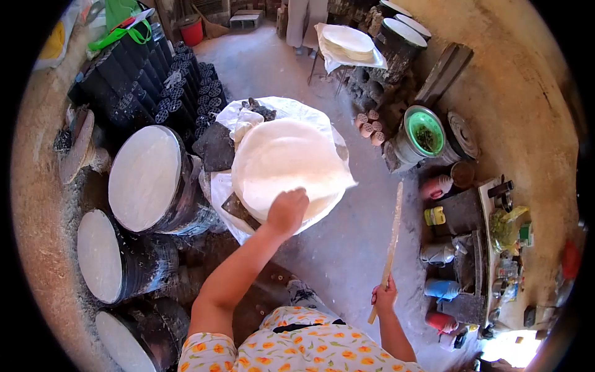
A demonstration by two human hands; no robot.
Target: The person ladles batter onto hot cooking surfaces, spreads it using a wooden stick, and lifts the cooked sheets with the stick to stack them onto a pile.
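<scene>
A pale stack of thin round flatbreads (pixel 279 152) lies on white plastic sheeting (pixel 316 111) in front of me. My left hand (pixel 289 212) is closed at the near edge of the top flatbread; its fingertips are hidden under the knuckles. To the right, the same top sheet ends in a loose pointed corner past the stack. My right hand (pixel 385 296), low and to the right, is wrapped around a long, flat wooden stick (pixel 392 242). The stick points upward and away from me, apart from the stack.
Drum stoves with round white tops (pixel 145 178) line the left. Black honeycomb briquettes (pixel 186 87) stand behind them. Another flatbread stack (pixel 348 40) sits at the back, near a standing person (pixel 306 22). A green basin (pixel 425 131) and cluttered shelf (pixel 489 248) are rightward.
</scene>
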